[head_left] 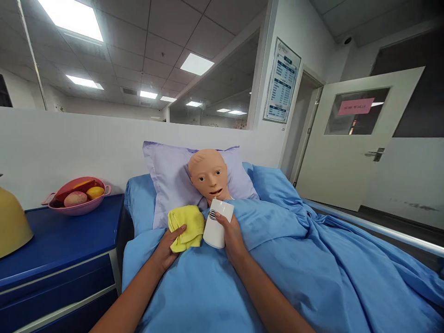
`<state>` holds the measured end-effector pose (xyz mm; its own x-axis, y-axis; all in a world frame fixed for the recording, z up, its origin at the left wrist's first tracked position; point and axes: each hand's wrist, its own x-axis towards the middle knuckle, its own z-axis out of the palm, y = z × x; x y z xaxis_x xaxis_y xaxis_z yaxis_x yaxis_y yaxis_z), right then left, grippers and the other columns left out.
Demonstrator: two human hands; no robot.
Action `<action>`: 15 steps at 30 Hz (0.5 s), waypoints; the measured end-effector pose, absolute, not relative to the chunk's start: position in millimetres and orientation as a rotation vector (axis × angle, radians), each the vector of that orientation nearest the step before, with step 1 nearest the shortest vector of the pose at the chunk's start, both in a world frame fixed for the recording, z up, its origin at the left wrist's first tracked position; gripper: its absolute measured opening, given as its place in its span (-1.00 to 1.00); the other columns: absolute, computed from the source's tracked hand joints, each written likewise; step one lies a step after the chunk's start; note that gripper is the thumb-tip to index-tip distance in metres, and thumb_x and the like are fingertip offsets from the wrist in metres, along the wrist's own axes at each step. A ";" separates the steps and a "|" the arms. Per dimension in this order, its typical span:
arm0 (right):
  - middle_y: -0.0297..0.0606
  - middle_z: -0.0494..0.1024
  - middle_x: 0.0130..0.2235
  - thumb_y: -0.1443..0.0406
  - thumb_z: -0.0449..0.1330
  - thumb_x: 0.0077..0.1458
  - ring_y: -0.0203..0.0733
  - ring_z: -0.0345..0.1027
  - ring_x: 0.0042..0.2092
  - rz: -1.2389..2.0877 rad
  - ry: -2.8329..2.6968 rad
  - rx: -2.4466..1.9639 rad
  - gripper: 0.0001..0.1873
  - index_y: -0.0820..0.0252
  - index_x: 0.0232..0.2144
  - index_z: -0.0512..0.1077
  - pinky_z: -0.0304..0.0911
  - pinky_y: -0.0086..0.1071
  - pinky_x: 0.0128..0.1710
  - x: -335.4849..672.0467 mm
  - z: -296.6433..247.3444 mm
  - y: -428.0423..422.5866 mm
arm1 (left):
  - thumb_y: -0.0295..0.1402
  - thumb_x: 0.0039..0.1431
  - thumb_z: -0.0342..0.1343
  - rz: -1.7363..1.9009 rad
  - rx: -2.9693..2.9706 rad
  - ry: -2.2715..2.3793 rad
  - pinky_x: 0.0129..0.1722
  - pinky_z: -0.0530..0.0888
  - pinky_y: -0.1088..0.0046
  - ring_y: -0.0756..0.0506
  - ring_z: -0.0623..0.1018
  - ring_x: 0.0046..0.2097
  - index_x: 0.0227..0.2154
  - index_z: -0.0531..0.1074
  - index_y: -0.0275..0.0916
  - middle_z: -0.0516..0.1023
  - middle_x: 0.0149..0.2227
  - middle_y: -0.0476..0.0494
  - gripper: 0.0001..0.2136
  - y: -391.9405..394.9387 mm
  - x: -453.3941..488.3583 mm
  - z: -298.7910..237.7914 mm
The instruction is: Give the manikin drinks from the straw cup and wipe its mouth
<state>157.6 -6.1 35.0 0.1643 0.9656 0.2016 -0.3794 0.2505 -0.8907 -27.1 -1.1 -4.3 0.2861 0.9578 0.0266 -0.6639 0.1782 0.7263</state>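
A training manikin (pixel 209 174) lies in a bed, its head on a lilac pillow (pixel 165 178), covered to the neck by a blue blanket (pixel 277 259). My right hand (pixel 231 236) is wrapped round a white cup (pixel 217 223), tilted with its rim at the manikin's chin and mouth. My left hand (pixel 169 245) grips a folded yellow cloth (pixel 186 227), held against the blanket just left of the cup, under the manikin's chin.
A dark blue bedside cabinet (pixel 62 240) stands at the left with a pink bowl of fruit (pixel 77 195) and a yellow rounded object (pixel 12 219) on it. A metal bed rail (pixel 374 226) runs along the right. An open white door (pixel 357 138) is beyond it.
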 end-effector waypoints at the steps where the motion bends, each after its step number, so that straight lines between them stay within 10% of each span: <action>1: -0.27 0.60 -0.30 0.02 0.40 -0.15 -0.09 0.49 -0.37 1.123 -0.927 -0.797 -0.39 0.15 -0.08 0.38 0.40 -0.28 -0.42 157.6 35.5 -6.1 | -0.41 0.13 0.25 1.217 0.718 0.498 0.13 0.48 0.12 -0.31 0.53 0.09 0.12 0.33 -0.42 0.53 0.07 -0.44 -0.51 -1.2 -27.2 -4.6; 15: -0.23 0.57 -0.26 0.01 0.38 -0.10 -0.13 0.46 -0.32 1.143 -0.920 -0.753 -0.39 0.18 -0.05 0.39 0.39 -0.31 -0.37 159.1 39.6 -5.0 | -0.40 0.14 0.25 1.217 0.730 0.509 0.12 0.49 0.11 -0.33 0.52 0.10 0.11 0.33 -0.41 0.49 0.11 -0.42 -0.52 -2.7 -27.0 -3.1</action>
<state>159.1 -5.0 39.6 0.1462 0.9656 0.2149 -0.4160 0.2571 -0.8722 -27.0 -2.7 -3.1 0.2822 0.9589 0.0289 -0.6525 0.1697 0.7385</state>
